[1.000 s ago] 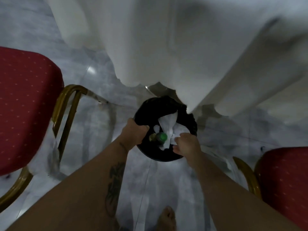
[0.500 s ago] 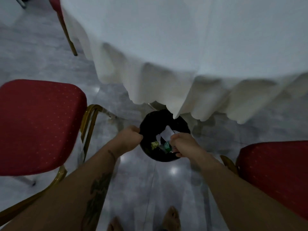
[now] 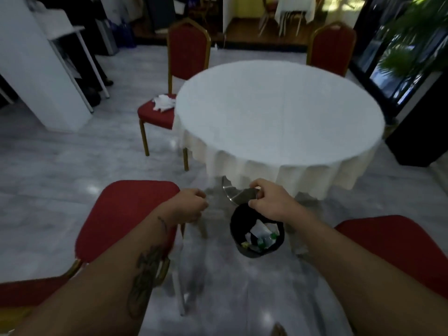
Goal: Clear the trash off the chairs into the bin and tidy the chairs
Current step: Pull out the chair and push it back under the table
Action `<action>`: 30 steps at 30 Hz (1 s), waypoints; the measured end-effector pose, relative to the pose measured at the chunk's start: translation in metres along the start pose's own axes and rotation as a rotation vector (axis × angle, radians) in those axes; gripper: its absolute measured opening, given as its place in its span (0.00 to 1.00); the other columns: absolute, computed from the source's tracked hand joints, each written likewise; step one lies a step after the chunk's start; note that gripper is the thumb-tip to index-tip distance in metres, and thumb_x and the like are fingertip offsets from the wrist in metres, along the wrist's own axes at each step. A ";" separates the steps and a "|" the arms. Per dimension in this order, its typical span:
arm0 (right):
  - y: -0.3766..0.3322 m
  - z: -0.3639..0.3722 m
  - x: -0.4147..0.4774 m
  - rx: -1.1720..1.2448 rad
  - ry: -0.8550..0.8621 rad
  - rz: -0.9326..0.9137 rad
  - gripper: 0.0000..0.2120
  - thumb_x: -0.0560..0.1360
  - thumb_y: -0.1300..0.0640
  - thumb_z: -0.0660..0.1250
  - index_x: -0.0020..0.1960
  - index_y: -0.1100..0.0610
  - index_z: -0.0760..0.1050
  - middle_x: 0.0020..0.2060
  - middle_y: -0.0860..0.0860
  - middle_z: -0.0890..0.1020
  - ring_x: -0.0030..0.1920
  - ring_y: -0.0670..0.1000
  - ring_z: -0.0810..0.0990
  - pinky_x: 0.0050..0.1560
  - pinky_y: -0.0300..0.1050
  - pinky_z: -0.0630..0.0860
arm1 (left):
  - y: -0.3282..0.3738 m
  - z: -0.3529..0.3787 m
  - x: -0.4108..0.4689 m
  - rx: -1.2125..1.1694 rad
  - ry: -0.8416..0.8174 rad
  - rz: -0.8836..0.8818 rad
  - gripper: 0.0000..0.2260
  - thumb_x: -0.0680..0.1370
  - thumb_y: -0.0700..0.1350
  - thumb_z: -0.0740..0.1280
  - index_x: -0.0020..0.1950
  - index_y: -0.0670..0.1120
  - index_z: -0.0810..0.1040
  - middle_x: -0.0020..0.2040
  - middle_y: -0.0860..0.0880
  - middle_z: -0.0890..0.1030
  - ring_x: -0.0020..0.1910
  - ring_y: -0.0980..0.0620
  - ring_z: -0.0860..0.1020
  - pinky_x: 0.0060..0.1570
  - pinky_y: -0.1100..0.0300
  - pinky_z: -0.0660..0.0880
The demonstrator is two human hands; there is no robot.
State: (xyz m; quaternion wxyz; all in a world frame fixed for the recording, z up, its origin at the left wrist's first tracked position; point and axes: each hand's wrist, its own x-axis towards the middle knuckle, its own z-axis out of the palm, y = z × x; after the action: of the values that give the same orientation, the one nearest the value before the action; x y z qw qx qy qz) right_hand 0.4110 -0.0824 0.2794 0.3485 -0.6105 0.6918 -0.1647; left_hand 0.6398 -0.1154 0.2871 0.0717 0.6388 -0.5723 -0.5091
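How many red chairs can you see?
4 red chairs: one at near left, one at near right, one left of the table holding white trash, one behind the table. Others may be hidden.

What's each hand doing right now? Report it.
Left hand: curled loosely, holding nothing visible.
Right hand: above the bin, fingers curled; grip cannot be told.

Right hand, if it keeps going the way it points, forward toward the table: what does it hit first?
Probably the hanging tablecloth at the near edge of the round table. The right hand hovers above the bin, fingers curled, apparently empty. Depth is unclear; the shiny table base sits lower, beneath the hand.
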 end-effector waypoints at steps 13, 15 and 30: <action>-0.220 0.073 -0.169 -0.228 -0.214 -0.297 0.30 0.75 0.49 0.71 0.74 0.49 0.67 0.66 0.50 0.74 0.54 0.47 0.73 0.48 0.36 0.70 | -0.099 -0.164 -0.254 0.197 0.347 0.109 0.20 0.77 0.45 0.66 0.69 0.46 0.74 0.57 0.44 0.80 0.50 0.46 0.82 0.50 0.53 0.80; -0.243 0.097 -0.179 -0.226 -0.294 -0.326 0.32 0.74 0.50 0.72 0.75 0.49 0.66 0.67 0.51 0.73 0.57 0.48 0.75 0.51 0.38 0.71 | -0.124 -0.179 -0.281 0.193 0.439 0.096 0.18 0.77 0.44 0.65 0.68 0.47 0.74 0.56 0.46 0.80 0.47 0.50 0.80 0.42 0.59 0.76; -0.280 0.229 -0.194 -0.565 -0.227 -0.567 0.18 0.80 0.53 0.61 0.69 0.53 0.64 0.58 0.54 0.74 0.53 0.56 0.78 0.51 0.53 0.76 | -0.237 -0.161 -0.296 0.827 0.538 -0.008 0.33 0.66 0.53 0.72 0.70 0.57 0.65 0.66 0.48 0.68 0.69 0.44 0.61 0.67 0.43 0.62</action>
State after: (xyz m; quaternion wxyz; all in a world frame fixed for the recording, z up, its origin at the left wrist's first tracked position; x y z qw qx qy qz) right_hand 0.7742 0.0935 0.3556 0.1822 -0.8628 0.4714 0.0105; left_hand 0.9653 0.1227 0.3713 -0.0446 0.7248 -0.6852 -0.0564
